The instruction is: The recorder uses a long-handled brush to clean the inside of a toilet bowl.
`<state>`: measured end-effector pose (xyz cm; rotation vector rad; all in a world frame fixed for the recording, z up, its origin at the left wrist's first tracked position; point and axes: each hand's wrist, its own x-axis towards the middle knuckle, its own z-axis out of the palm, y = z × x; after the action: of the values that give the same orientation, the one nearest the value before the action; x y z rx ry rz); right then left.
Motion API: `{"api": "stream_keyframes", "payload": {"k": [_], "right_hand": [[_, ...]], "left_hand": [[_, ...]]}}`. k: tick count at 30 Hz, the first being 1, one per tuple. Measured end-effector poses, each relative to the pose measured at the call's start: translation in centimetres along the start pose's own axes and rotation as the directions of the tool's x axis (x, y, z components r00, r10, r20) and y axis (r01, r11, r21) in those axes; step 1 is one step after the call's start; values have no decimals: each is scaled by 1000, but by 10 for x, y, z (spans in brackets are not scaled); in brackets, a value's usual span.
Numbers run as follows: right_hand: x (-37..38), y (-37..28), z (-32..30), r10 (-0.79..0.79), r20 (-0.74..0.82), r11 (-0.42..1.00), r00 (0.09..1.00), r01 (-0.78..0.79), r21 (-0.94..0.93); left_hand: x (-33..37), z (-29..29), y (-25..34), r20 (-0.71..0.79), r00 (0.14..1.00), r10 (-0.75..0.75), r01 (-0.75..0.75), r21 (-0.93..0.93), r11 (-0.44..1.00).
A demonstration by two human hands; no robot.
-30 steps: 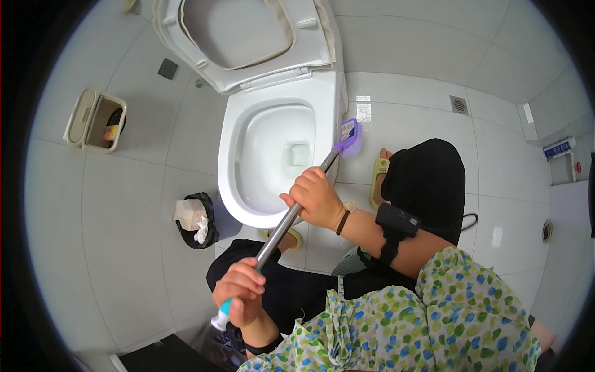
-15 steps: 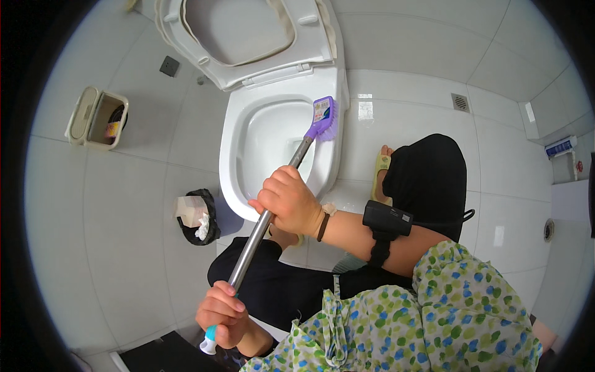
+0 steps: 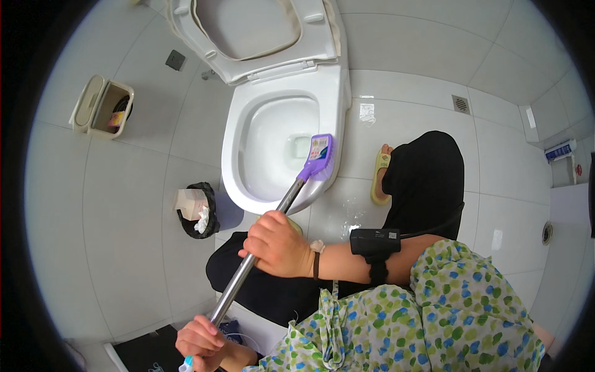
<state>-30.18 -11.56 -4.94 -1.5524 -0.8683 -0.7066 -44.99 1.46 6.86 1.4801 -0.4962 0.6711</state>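
Note:
A long-handled scrub brush [image 3: 232, 287] slants up from the lower left, with a metal shaft and a purple head. Its head lies at the right rim of the white toilet [image 3: 232, 167], label side up and bristles against the rim. My right hand [image 3: 277, 246] is closed around the middle of the shaft. Lower down, my left hand [image 3: 200, 343] grips the shaft near its blue and white end. The toilet's lid and padded seat [image 3: 315, 43] are raised, and water shows at the bottom of the bowl.
Left of the toilet stands a bin [image 3: 230, 211] with a black bag [image 3: 196, 232] and tissue inside. An open beige box [image 3: 102, 132] is on the tiled wall. A floor drain [image 3: 460, 104] lies at the far right. My slippered foot [image 3: 380, 180] is right of the toilet.
Both hands have drawn the brush back toward me and down to the left. Its head has slid nearer along the toilet's right rim.

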Motion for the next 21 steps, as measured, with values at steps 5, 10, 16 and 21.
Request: {"api": "stream_keyframes", "payload": {"k": [5, 10, 16, 21], "right_hand": [[4, -28, 10, -8, 104, 970, 995, -18, 242], [27, -23, 20, -59, 269, 942, 961, -35, 333], [53, -8, 18, -16, 323, 966, 946, -69, 250], [62, -2, 2, 85, 362, 953, 928, -182, 242]], "left_hand": [[15, -4, 47, 259, 966, 21, -58, 133, 989], [30, 12, 50, 193, 981, 15, -60, 232, 971], [73, 22, -23, 156, 988, -8, -51, 372, 927], [115, 33, -71, 194, 979, -56, -15, 349, 937]]}}
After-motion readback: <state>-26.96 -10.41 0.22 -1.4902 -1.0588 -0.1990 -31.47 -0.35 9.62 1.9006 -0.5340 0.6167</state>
